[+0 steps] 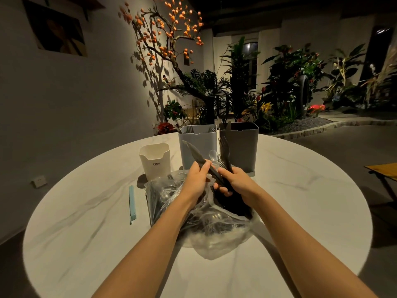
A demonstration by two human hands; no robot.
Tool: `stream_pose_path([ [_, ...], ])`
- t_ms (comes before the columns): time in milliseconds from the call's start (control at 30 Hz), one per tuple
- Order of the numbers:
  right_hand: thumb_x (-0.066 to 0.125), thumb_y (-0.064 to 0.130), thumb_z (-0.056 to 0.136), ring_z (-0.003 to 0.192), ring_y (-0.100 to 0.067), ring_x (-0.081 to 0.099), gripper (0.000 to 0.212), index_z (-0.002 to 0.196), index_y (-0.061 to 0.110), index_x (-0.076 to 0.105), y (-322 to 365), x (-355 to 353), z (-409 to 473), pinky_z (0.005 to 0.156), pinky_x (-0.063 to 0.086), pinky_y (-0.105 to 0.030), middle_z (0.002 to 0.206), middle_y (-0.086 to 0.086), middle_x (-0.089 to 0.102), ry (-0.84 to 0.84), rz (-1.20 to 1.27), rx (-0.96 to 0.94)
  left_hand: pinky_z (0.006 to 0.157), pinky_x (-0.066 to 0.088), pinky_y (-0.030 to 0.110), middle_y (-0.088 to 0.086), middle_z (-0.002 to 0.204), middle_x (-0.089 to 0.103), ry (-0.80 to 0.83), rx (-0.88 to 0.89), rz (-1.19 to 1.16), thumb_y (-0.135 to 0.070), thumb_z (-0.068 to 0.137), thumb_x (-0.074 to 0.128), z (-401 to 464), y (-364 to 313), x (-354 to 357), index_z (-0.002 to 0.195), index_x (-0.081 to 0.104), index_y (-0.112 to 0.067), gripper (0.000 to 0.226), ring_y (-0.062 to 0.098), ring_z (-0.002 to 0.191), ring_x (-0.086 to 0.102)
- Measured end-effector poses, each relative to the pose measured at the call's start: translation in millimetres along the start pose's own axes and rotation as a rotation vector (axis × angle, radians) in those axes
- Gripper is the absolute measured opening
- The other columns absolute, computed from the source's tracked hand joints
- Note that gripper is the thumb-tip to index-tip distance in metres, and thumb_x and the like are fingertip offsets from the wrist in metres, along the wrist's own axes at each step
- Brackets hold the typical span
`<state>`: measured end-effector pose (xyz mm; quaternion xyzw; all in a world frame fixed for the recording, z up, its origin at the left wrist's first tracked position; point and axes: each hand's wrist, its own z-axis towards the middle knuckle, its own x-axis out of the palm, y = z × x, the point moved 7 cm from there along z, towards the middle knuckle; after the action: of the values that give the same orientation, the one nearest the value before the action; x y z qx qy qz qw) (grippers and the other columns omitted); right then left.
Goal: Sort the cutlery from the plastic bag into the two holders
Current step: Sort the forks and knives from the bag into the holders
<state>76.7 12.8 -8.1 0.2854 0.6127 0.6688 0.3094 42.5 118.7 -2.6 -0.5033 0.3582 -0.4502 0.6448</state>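
Above the plastic bag (206,214) on the desk (86,233), the left hand (196,179) pinches a black knife (194,153) and the right hand (234,182) clamps black forks (224,150).

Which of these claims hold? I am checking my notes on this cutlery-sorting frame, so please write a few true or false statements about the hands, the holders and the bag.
1. The left hand grips a black plastic knife. True.
2. The right hand is empty. False: it holds a bunch of black plastic forks with a clear plastic spoon.
3. The pale blue-grey rectangular holder stands left of the dark grey rectangular holder. True.
4. The clear plastic bag hangs off the round white marble-patterned table. False: it lies on the table.
5. The small white cup-shaped holder lies tipped over. False: it stands upright.
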Motion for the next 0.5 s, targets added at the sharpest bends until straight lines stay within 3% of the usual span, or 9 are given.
stream_pose_path([
  [100, 0.040, 0.026, 0.104, 0.052, -0.015, 0.058, 0.030, 0.107, 0.002, 0.058, -0.9, 2.3, -1.8, 0.051, 0.050, -0.022, 0.080, -0.017, 0.069, 0.030, 0.024, 0.033, 0.065, 0.047, 0.032, 0.017, 0.093, 0.055, -0.058, -0.005, 0.015, -0.029, 0.104, 0.035, 0.9, -0.1, -1.4, 0.097, 0.047, -0.009, 0.025, 0.019, 0.066, 0.053],
  [233, 0.044, 0.025, 0.102, 0.070, -0.015, 0.069, 0.032, 0.103, 0.000, 0.064, 0.0, -1.0, -1.3, 0.062, 0.055, -0.022, 0.082, -0.008, 0.070, -0.020, -0.016, 0.062, 0.085, 0.052, 0.038, 0.005, 0.079, 0.061, -0.201, 0.035, -0.133, -0.025, 0.106, 0.028, 3.0, -8.0, -10.6, 0.097, 0.046, -0.005, 0.029, 0.021, 0.082, 0.060],
  [300, 0.044, 0.026, 0.102, 0.080, -0.016, 0.069, 0.033, 0.102, 0.001, 0.066, 2.8, -4.0, 1.5, 0.070, 0.056, -0.023, 0.089, -0.008, 0.070, -0.038, -0.036, 0.050, 0.078, 0.051, 0.032, 0.006, 0.069, 0.058, -0.258, 0.069, -0.193, -0.020, 0.106, 0.028, 3.3, -13.9, -16.0, 0.087, 0.044, -0.008, 0.028, 0.017, 0.070, 0.058],
  [367, 0.044, 0.026, 0.102, 0.077, -0.014, 0.066, 0.032, 0.096, 0.004, 0.066, 8.4, -5.0, 3.2, 0.069, 0.055, -0.021, 0.084, -0.006, 0.068, -0.039, -0.074, 0.044, 0.066, 0.052, 0.031, 0.006, 0.063, 0.053, -0.265, 0.067, -0.279, -0.018, 0.105, 0.028, 4.4, -15.4, -16.8, 0.085, 0.040, -0.009, 0.026, 0.015, 0.059, 0.055],
  [500, 0.042, 0.024, 0.103, 0.051, -0.007, 0.045, 0.031, 0.086, 0.008, 0.061, 16.2, -6.0, 7.4, 0.050, 0.041, -0.014, 0.062, -0.001, 0.049, -0.032, -0.084, 0.049, 0.052, 0.047, 0.026, 0.005, 0.064, 0.038, -0.231, 0.046, -0.335, -0.018, 0.106, 0.028, 13.3, -20.7, -10.6, 0.088, 0.033, -0.013, 0.019, 0.012, 0.047, 0.043],
])
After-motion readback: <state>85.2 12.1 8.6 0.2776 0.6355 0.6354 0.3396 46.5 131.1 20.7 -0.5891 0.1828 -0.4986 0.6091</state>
